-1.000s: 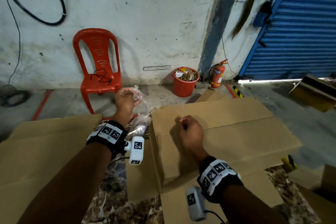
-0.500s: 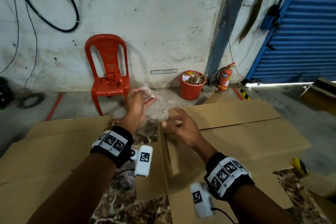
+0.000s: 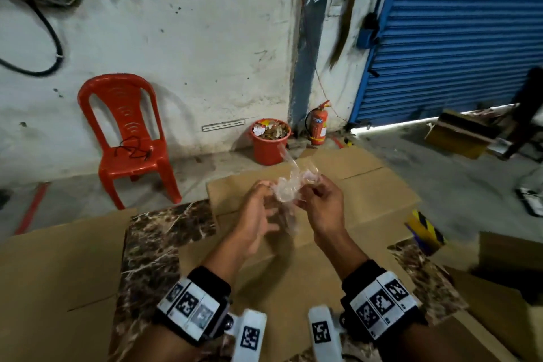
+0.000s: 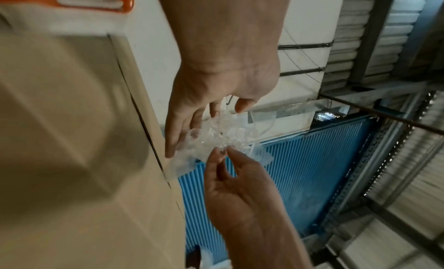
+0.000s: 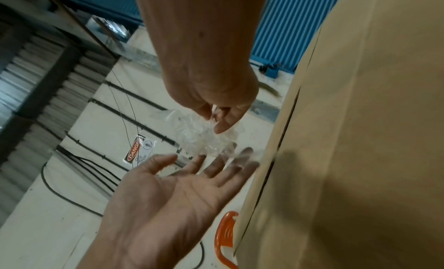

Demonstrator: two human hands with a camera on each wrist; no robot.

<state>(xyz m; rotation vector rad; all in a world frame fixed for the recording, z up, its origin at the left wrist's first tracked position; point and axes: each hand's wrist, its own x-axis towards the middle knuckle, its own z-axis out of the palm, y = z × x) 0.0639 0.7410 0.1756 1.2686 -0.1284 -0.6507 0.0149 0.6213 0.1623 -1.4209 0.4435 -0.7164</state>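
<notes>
Red chair (image 3: pixel 126 132): against the white wall, far left, with a black cord lying on its seat.
Marble top (image 3: pixel 152 244): a brown veined slab showing between sheets of cardboard, down-left of the hands.
Left hand (image 3: pixel 255 223): open, with the palm turned toward the other hand. The fingers (image 5: pixel 216 164) are straight and a little spread, and their tips are just at the plastic without closing on it.
Red bucket (image 3: pixel 269 144): on the floor by the wall beyond the hands, full of scraps.
Clear plastic (image 3: pixel 286 189): a crumpled see-through film held in the air between the two hands, above the cardboard and not touching it. One loose end sticks upward.
Right hand (image 3: pixel 321 209): gripping; the thumb and forefinger (image 4: pixel 213 159) pinch the film's edge, and the other fingers are curled in.
Fire extinguisher (image 3: pixel 318 126): upright, just right of the bucket.
Cardboard (image 3: pixel 367 194): flat sheets spread under and beyond the hands.
Blue shutter (image 3: pixel 455 38): fills the far right, with light showing along its bottom edge.
</notes>
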